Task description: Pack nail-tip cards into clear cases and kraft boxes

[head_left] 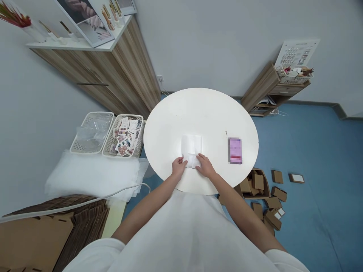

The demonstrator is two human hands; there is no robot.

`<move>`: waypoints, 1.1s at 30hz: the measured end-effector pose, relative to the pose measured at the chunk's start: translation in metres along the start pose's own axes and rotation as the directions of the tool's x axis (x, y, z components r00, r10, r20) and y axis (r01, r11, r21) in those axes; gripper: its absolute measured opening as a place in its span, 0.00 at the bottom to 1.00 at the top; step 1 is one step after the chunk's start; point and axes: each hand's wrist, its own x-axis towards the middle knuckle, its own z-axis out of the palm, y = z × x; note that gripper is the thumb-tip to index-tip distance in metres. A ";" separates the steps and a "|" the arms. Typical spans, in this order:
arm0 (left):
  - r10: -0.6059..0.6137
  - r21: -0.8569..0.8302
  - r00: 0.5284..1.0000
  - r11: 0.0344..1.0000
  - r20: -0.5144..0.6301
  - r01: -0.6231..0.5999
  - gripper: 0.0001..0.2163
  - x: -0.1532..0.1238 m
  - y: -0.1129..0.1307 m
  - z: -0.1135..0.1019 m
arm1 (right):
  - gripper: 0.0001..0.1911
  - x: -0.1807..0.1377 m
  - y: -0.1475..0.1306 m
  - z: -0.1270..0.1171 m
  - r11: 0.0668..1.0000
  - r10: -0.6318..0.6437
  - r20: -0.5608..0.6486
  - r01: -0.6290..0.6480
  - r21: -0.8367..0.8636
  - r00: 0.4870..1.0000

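Note:
On the round white table (198, 109) lies a white foam sheet (192, 143), its near end folded into a small packet. My left hand (179, 166) is closed on the packet's left edge, thumb and fingertips together. At the right edge, my right hand (204, 165) grips the same packet with bent fingers. Whatever the fold may contain is hidden. To the right, apart from both hands, rests a pink-purple rectangular item (235, 151) with blurred markings, perhaps a phone.
Left of the table are a basket of printed cards (141, 143), a basket of clear bags (72, 145), a stack of white foam sheets (93, 173) and flat cardboard (34, 241). Small brown boxes (272, 219) lie on the floor at right. A pale cable (113, 193) crosses the stack.

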 end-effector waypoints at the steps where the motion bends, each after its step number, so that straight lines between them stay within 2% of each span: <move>1: 0.040 0.024 0.999 0.999 0.033 -0.041 0.13 -0.002 0.004 0.001 | 0.32 0.001 0.000 0.000 1.000 0.002 -0.002 -0.002 -0.002 1.000; 4: 0.139 0.180 0.982 0.971 0.128 -0.160 0.11 -0.007 0.011 0.009 | 0.32 0.005 0.001 0.002 1.000 0.003 -0.008 -0.003 0.008 1.000; 7: 0.220 0.354 0.948 0.888 0.230 -0.292 0.10 -0.012 0.012 0.020 | 0.30 0.010 0.001 0.002 1.000 -0.001 -0.024 0.002 0.031 1.000; 11: 0.287 0.544 0.884 0.705 0.368 -0.455 0.13 -0.018 0.009 0.029 | 0.30 0.011 0.004 0.002 0.997 0.004 -0.041 -0.001 0.073 0.999; 15: 0.278 0.665 0.815 0.474 0.508 -0.577 0.23 -0.026 0.006 0.028 | 0.30 0.007 0.005 -0.003 0.991 -0.011 -0.015 0.013 0.136 1.000; 17: 0.258 0.705 0.799 0.377 0.543 -0.601 0.27 -0.031 0.006 0.029 | 0.26 0.006 0.002 -0.007 0.986 -0.004 -0.008 0.006 0.166 1.000; 19: 0.234 0.739 0.802 0.310 0.550 -0.598 0.26 -0.036 0.007 0.030 | 0.20 0.009 -0.004 -0.009 0.983 0.067 -0.037 -0.060 0.175 0.997; 23: 0.250 0.780 0.815 0.248 0.522 -0.575 0.25 -0.040 0.010 0.028 | 0.12 0.023 -0.016 -0.004 0.964 0.259 -0.181 -0.243 0.103 0.949; 26: 0.304 0.759 0.785 0.226 0.540 -0.610 0.29 -0.035 0.012 0.020 | 0.11 0.030 -0.018 0.002 0.957 0.291 -0.267 -0.286 0.058 0.919; 30: 0.295 0.689 0.711 0.193 0.639 -0.699 0.26 -0.019 0.017 0.009 | 0.15 0.024 -0.013 0.001 0.978 0.191 -0.236 -0.205 -0.037 0.953; 33: 0.258 0.663 0.687 0.185 0.679 -0.725 0.24 -0.010 0.020 0.008 | 0.23 0.012 -0.007 -0.005 0.979 -0.013 -0.175 -0.024 -0.204 0.985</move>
